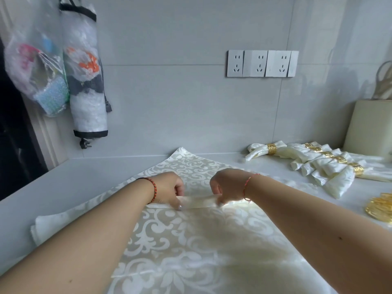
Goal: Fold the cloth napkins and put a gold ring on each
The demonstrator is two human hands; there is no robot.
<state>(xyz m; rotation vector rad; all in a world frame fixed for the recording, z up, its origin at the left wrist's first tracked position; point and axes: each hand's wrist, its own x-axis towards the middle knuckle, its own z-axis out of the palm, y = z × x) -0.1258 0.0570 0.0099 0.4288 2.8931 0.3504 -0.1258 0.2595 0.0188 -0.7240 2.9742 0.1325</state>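
Both hands pinch a narrow raised pleat across the middle of the napkin (191, 240): the left hand (167, 188) has thumb and curled fingers closed on the fold's left end, the right hand (228, 187) grips its right end, knuckles up. A red braided band sits on the left wrist, a thin red string on the right.

The counter (74, 183) is pale grey and runs back to a tiled wall (169, 102). The napkin, cream with a white scroll pattern, lies spread over most of the near counter, one corner pointing at the wall and its left end bunched into soft folds.

On the left wall hangs a tall mesh holder (84, 71) stuffed with crumpled plastic bags, and beside it a clear bag (36, 60) with coloured odds and ends I can't make out.

At the right edge stands a cream tote (369, 126); its contents are hidden.

A row of finished napkins (318, 166), pleated and each cinched by a gold ring, lies well to the right near the wall. A triple socket (262, 63) is on the wall above.

Loose gold rings (380, 206) sit piled at the right edge.
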